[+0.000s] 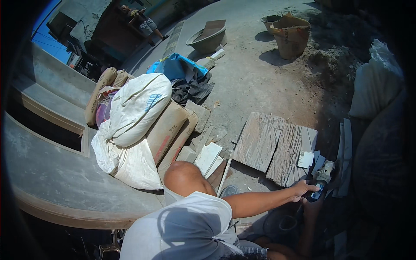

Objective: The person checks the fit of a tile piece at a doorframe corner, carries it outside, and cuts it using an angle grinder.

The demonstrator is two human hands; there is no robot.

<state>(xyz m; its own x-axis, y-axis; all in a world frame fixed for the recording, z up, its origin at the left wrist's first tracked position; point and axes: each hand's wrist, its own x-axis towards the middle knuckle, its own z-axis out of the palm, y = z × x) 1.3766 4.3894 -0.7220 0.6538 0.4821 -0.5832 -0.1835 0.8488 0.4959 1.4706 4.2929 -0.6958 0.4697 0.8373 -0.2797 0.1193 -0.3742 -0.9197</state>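
Observation:
My left hand (302, 190) is closed around the body of an angle grinder (323, 175), its arm stretched out to the right. Lower down, in shadow, my right hand (312, 207) grips the rear of the same tool. The grinder's metal head points away from me, past the right edge of a scored wooden board (277, 145). Dark cut lines criss-cross this board, which lies low over the ground. A small white tile piece (306, 159) rests on its right part, close to the grinder. Shade hides the grinder's disc, and I cannot tell whether it touches anything.
Cement bags (167, 134) and white sacks (141, 108) are piled at the left. Tile offcuts (209, 157) lie by my knee. Long pale strips (345, 151) and a full white sack (377, 82) stand right. Farther off are a basin (208, 39), a bucket (291, 37) and a person (145, 24).

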